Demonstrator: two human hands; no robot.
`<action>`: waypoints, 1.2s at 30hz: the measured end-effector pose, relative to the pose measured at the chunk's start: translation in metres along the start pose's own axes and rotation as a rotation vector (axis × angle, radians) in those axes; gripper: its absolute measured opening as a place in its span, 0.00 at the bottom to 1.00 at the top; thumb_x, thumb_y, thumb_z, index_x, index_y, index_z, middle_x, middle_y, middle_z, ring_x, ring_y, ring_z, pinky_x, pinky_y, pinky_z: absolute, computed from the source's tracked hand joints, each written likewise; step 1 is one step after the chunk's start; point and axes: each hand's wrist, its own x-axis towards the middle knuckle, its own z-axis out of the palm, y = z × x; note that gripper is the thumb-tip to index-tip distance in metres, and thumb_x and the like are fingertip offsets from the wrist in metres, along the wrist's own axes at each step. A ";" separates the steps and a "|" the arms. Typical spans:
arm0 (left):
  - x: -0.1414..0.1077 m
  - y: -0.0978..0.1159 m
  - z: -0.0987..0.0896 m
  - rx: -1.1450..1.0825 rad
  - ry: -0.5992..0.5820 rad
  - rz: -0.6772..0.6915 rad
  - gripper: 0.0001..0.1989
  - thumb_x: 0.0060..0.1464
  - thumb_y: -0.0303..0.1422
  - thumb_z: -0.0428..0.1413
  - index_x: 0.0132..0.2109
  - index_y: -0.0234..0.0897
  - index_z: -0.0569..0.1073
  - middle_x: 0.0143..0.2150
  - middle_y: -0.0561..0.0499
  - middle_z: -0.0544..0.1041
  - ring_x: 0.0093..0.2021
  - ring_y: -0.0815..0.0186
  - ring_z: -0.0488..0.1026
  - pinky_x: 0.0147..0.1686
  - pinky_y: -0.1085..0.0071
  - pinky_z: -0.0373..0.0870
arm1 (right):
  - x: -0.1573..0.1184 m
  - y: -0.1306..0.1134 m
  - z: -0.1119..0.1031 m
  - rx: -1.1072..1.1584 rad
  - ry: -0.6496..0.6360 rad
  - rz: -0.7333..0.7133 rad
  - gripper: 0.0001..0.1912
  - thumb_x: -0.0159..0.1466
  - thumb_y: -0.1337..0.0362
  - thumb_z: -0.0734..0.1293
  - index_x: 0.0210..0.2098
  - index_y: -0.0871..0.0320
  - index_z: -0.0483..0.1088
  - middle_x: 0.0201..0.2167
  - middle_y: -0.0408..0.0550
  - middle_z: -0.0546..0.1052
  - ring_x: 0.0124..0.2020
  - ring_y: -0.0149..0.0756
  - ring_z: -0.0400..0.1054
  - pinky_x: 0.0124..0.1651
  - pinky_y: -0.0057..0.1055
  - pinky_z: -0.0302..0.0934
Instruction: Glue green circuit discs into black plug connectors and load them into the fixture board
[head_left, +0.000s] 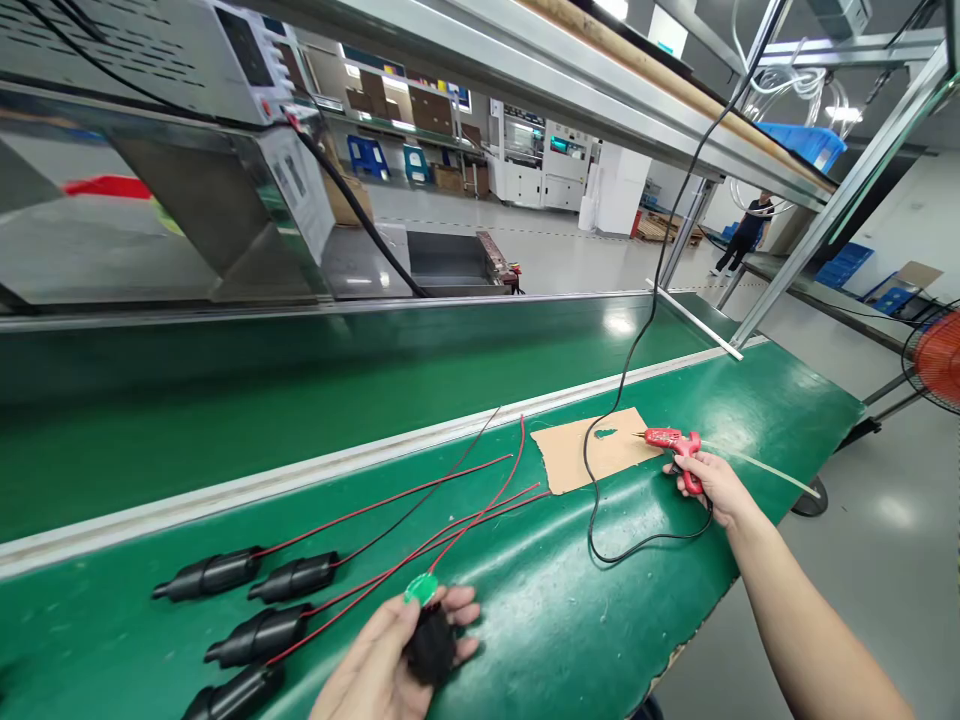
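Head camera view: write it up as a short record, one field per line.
left hand: holds black part with green disc and red wire
right hand: grips red glue gun, pale stick out its back
nozzle: over cardboard piece
cardboard: torn, green showing through a hole
lying at left: four black housings, thin wires attached
surface: green worktop
background: one person standing; orange fan at right edge
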 end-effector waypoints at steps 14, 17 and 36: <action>0.043 -0.032 0.158 -0.061 -0.041 0.001 0.08 0.63 0.24 0.49 0.34 0.37 0.66 0.45 0.44 0.78 0.34 0.64 0.79 0.28 0.68 0.78 | 0.052 -0.004 -0.001 -0.268 -0.113 0.118 0.11 0.72 0.59 0.67 0.42 0.62 0.72 0.33 0.42 0.75 0.25 0.26 0.68 0.27 0.25 0.67; 0.046 -0.035 0.155 -0.058 -0.026 -0.012 0.09 0.63 0.24 0.48 0.33 0.38 0.63 0.48 0.43 0.78 0.36 0.63 0.80 0.28 0.67 0.78 | 0.054 -0.005 -0.007 -0.323 -0.096 0.118 0.11 0.72 0.59 0.67 0.42 0.62 0.72 0.31 0.41 0.74 0.23 0.25 0.66 0.24 0.23 0.65; 0.049 -0.039 0.151 -0.064 -0.003 -0.021 0.08 0.63 0.24 0.49 0.33 0.37 0.65 0.49 0.41 0.80 0.35 0.64 0.79 0.26 0.69 0.77 | 0.025 -0.034 -0.032 -0.538 0.181 -0.377 0.21 0.53 0.59 0.74 0.45 0.57 0.76 0.32 0.46 0.80 0.34 0.43 0.73 0.38 0.35 0.67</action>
